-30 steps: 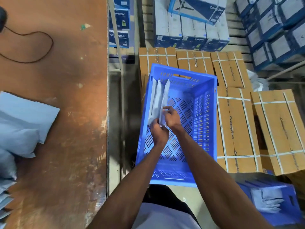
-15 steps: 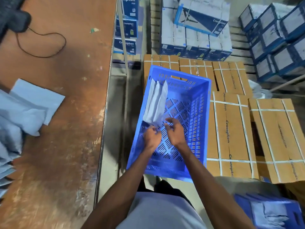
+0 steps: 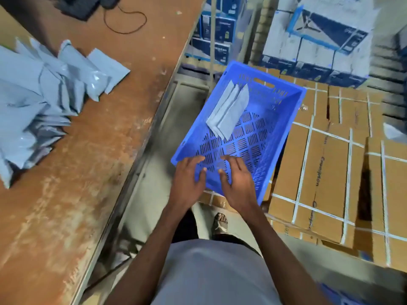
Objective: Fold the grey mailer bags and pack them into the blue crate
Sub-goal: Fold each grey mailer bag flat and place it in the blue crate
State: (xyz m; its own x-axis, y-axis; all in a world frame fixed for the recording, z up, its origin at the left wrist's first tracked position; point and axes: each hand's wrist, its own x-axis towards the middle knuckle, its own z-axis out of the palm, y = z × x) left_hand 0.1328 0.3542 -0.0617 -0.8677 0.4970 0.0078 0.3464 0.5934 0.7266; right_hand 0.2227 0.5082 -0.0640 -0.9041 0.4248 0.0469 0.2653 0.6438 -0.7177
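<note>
A: Folded mailer bags (image 3: 229,111)?
B: Leaning on the left wall inside the blue crate (image 3: 279,137), far end. Nobody's touching them now; 0.5 s ago both hands were right at their lower edge.
A: Hands?
B: Left hand (image 3: 187,183) & right hand (image 3: 236,183) pulled back over the near rim, fingers spread, holding nothing.
A: Unfolded ones?
B: Loose pile (image 3: 44,95) on the brown table (image 3: 88,172), left of crate.

Left hand (image 3: 187,183), right hand (image 3: 236,183): fingers spread.
</note>
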